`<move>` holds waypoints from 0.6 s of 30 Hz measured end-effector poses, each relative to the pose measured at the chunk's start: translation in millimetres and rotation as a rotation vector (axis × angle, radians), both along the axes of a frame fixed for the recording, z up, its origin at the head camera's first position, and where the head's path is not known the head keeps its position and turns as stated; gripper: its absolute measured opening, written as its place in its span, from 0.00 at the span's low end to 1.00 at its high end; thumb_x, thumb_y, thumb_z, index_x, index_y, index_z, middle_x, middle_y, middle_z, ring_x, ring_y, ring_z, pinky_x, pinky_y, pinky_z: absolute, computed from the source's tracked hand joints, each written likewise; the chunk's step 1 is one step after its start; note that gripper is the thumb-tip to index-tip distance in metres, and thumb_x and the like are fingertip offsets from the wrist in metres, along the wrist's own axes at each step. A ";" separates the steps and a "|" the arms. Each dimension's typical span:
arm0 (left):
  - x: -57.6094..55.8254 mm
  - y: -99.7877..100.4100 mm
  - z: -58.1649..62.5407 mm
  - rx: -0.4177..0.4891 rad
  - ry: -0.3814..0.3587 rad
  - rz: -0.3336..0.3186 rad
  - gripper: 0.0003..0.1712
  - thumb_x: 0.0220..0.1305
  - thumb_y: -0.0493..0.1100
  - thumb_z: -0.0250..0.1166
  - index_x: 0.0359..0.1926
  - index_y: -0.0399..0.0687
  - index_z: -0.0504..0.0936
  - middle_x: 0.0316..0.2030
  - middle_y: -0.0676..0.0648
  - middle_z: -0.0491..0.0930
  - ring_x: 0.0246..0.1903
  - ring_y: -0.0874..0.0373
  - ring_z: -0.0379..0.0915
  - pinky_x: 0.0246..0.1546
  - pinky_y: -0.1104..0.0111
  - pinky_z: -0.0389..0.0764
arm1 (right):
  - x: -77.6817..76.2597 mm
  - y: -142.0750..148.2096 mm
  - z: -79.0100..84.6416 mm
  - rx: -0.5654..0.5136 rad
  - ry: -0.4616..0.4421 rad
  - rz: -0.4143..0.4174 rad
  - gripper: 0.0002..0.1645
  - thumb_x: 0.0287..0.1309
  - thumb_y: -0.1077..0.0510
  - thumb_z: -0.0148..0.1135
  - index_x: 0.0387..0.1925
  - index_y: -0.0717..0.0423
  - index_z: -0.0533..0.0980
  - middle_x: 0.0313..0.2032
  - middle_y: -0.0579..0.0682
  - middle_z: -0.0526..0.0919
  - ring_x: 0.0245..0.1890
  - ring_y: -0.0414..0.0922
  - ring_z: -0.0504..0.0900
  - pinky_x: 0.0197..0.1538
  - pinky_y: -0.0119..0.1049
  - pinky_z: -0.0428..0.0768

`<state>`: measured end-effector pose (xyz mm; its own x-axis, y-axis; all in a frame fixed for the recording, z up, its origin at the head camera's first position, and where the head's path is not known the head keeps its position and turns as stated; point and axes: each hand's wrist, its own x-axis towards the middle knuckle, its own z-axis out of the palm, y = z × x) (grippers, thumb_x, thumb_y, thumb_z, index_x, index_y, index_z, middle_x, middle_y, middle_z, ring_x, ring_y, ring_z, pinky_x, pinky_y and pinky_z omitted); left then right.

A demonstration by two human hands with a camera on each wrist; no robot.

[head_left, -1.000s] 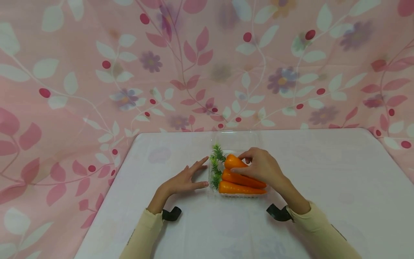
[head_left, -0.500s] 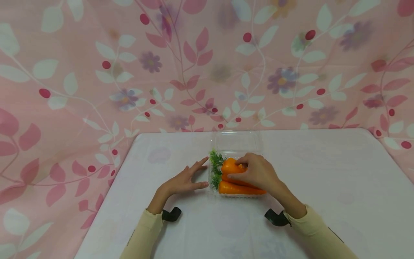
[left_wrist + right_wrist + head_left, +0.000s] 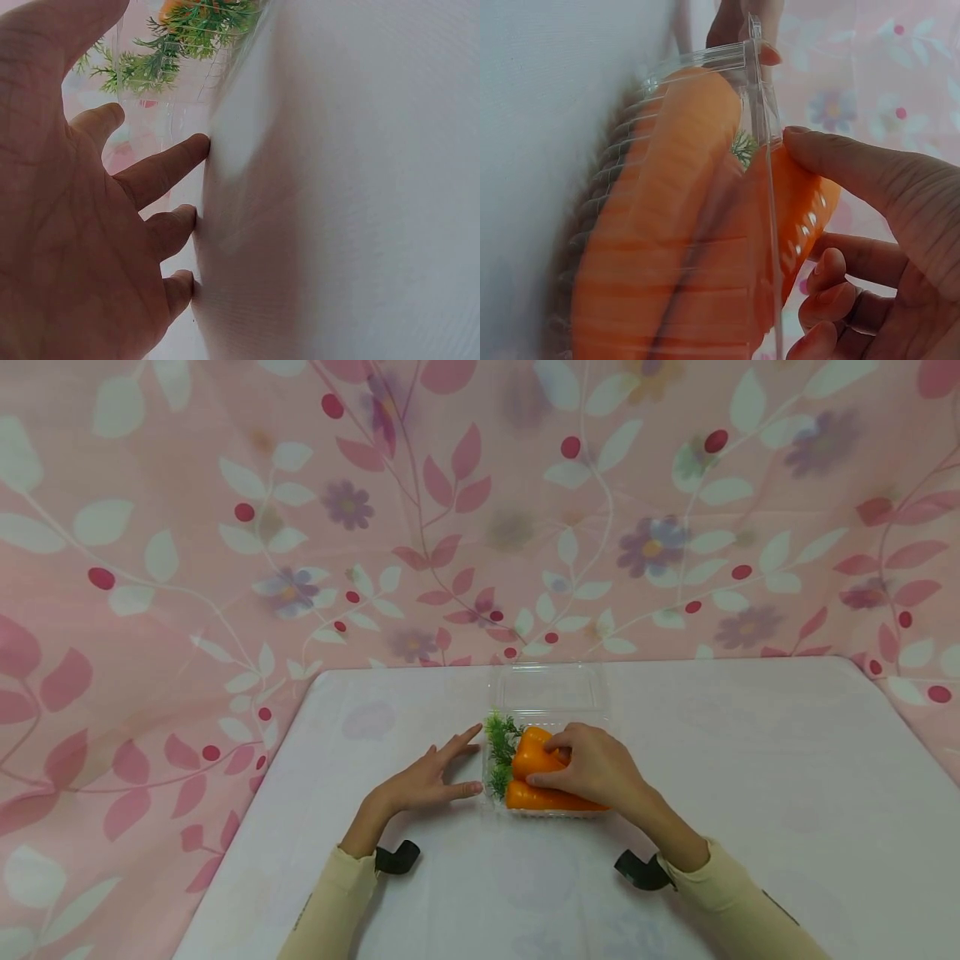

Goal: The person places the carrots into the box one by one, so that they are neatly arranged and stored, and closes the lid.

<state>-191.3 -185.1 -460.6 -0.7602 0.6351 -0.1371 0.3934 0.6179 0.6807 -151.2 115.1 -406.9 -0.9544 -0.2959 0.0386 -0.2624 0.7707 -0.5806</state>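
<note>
A clear plastic box [image 3: 558,815] holds orange carrots with green leafy tops [image 3: 500,743] at its left side. My right hand [image 3: 603,768] pinches one carrot [image 3: 532,750] between thumb and fingers, over the others. In the right wrist view, that gripped carrot [image 3: 806,199] stands partly above the rim, and the nearest carrot [image 3: 656,195] shows through the ribbed wall. The front carrot [image 3: 551,797] lies lengthwise in the box; the middle one is largely hidden. With fingers spread, my left hand [image 3: 423,778] rests on the table, its thumb and index fingertips at the box's left edge.
Behind the box, its hinged transparent lid [image 3: 551,687] lies folded back. A white cloth covers the table [image 3: 765,760], and a pink floral curtain [image 3: 450,527] hangs behind the far edge. A black wrist piece [image 3: 641,868] sits by each sleeve.
My right hand has brought its carrot toward the near side of the box, covering the middle carrot. The left hand stays in place.
</note>
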 end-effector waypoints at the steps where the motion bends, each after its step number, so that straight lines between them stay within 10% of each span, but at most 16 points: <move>1: 0.0 0.1 0.0 0.001 -0.002 0.001 0.52 0.63 0.66 0.63 0.78 0.73 0.39 0.71 0.55 0.62 0.74 0.61 0.43 0.70 0.42 0.34 | 0.2 0.2 0.2 0.003 0.001 0.004 0.31 0.42 0.36 0.78 0.43 0.53 0.86 0.32 0.43 0.78 0.32 0.41 0.73 0.36 0.37 0.77; 18: 0.1 0.3 -0.9 -0.001 -0.001 0.013 0.53 0.63 0.66 0.63 0.78 0.71 0.40 0.70 0.56 0.64 0.73 0.61 0.45 0.70 0.43 0.34 | 8.7 2.6 -3.2 0.036 -0.002 0.032 0.31 0.40 0.35 0.78 0.42 0.49 0.87 0.29 0.41 0.76 0.29 0.40 0.71 0.33 0.35 0.73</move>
<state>-191.2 -184.8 -461.5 -0.7680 0.6253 -0.1383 0.3853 0.6236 0.6803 -142.5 117.7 -410.1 -0.9447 -0.3270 0.0251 -0.2856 0.7825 -0.5532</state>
